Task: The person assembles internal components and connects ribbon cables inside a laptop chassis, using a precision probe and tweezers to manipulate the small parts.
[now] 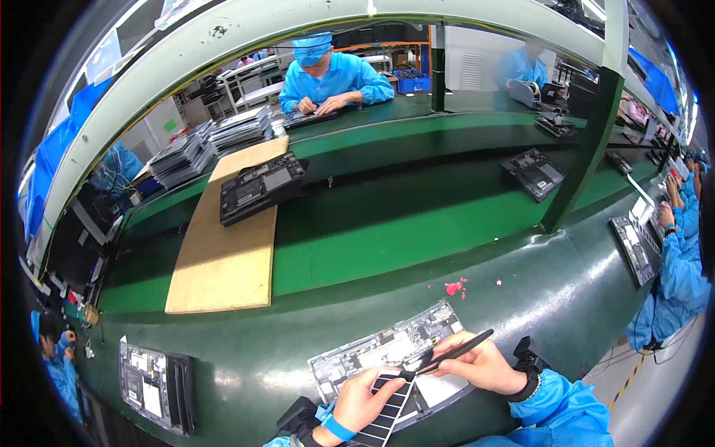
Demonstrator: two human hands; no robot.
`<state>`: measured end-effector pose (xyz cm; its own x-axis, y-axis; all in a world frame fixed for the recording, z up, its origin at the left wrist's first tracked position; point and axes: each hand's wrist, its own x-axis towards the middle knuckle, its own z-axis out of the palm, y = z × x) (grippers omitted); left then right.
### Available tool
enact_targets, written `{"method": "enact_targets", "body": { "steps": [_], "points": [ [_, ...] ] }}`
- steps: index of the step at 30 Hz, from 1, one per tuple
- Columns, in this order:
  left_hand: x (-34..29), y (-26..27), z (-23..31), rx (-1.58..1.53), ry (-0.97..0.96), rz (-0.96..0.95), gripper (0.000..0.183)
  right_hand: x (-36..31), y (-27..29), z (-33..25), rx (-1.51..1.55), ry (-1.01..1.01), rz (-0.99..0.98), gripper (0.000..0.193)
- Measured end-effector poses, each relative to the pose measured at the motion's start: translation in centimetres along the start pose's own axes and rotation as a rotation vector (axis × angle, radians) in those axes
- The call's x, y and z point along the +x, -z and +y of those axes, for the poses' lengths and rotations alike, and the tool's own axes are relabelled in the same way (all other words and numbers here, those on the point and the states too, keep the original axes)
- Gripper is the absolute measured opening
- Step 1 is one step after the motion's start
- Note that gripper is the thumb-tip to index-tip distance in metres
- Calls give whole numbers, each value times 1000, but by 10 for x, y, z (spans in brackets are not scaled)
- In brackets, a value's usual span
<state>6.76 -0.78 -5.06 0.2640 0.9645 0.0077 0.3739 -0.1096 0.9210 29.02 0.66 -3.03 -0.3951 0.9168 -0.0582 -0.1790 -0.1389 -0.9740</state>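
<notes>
An opened laptop base [344,366], its circuit boards bare, lies on the dark green bench in front of me. My left hand [359,408] pinches a sheet of black strips [387,419] divided by white lines, held over the laptop's near edge. Black tweezers [471,346] are gripped in my right hand [482,366]. Their tips point left, down at the upper end of the sheet; whether they hold a strip is too small to tell. Part of the laptop is hidden under both hands.
Stacked laptop bases [155,387] stand at the left. Beyond the bench, more laptop bases [262,186] rest on a wooden board [223,272] across a green conveyor [357,249]. A green post [585,156] rises at the right. Co-workers in blue [335,78] sit across and at both sides.
</notes>
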Motion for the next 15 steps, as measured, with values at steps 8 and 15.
{"method": "enact_targets", "body": {
  "steps": [8,15],
  "points": [
    [4,1,2,21,84,-110,17,8,-6,15,-15,60,-33,22],
    [2,2,-3,-24,91,-121,19,8,-4,10,52,-16,-39,21]
  ]
}}
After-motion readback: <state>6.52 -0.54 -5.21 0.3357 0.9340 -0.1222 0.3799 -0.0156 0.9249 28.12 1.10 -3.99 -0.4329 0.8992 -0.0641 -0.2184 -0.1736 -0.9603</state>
